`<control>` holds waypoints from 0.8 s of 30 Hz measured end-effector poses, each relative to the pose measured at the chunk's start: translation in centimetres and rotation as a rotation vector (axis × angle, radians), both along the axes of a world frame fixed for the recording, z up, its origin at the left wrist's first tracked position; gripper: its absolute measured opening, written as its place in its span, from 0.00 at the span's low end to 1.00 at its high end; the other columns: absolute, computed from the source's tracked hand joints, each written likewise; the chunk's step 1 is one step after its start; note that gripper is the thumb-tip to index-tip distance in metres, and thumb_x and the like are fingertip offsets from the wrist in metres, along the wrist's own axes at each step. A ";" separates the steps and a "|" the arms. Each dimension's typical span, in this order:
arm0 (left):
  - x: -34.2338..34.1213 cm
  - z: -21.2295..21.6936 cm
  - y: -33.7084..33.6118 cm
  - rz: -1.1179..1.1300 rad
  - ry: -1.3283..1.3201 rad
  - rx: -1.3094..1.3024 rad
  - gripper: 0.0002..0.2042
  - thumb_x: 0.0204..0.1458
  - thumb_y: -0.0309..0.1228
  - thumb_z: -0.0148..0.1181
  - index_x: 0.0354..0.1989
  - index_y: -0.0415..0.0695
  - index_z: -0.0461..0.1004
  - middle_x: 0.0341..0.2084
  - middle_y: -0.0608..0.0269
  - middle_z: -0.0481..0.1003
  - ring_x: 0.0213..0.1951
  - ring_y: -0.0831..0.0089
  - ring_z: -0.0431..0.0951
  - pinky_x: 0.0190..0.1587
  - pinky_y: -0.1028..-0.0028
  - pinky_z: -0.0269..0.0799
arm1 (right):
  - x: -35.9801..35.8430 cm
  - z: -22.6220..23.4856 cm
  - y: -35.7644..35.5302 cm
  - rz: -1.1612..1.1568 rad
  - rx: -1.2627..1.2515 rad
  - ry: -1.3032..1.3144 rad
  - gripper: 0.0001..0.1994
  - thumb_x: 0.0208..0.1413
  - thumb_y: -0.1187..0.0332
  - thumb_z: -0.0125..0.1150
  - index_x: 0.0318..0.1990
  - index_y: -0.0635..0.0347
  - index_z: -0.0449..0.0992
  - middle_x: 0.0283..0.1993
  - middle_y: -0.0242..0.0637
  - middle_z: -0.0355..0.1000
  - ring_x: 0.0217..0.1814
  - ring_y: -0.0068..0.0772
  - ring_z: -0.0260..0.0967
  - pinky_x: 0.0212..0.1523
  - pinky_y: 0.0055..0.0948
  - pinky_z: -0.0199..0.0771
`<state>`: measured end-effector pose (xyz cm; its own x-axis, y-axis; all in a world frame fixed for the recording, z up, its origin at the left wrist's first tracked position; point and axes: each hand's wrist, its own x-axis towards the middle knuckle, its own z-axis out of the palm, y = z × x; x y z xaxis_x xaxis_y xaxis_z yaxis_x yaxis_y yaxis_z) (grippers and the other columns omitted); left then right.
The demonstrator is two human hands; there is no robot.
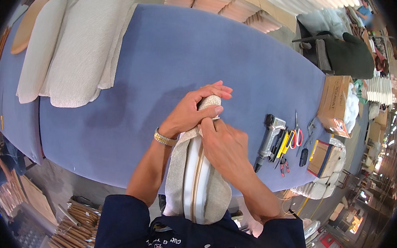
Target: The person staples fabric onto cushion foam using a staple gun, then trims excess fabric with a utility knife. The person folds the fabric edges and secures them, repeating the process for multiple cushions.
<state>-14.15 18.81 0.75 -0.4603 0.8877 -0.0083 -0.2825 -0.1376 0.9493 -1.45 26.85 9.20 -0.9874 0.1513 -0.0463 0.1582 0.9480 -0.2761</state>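
Note:
A long padded cushion (189,182) stands on edge between my forearms, running from my body toward the middle of the blue table. White padding shows along its open side, with a thin brown strip (196,187) down the middle. Beige woven fabric (219,193) hangs loose on both sides of it. My left hand (188,109) is wrapped round the cushion's far end, thumb on top, fingertips reaching past it. Close behind, my right hand (224,146) has its fingers curled in, pinching the fabric's edge against the cushion. The right fingertips are partly hidden.
Right of my hands lie a pneumatic stapler (270,137), scissors (297,137) and red-handled pliers (284,167) on the blue table (176,45). A cardboard box (335,103) with white stuffing stands at the right edge. Beige fabric-covered panels (82,48) are stacked at the far left.

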 end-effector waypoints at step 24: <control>4.1 4.2 -0.6 0.567 0.510 -0.324 0.04 0.62 0.25 0.63 0.36 0.37 0.79 0.51 0.50 0.80 0.54 0.63 0.82 0.43 0.74 0.82 | 1.5 -6.4 5.9 -0.266 -1.249 0.272 0.14 0.68 0.57 0.58 0.44 0.61 0.78 0.40 0.44 0.80 0.37 0.36 0.76 0.39 0.37 0.74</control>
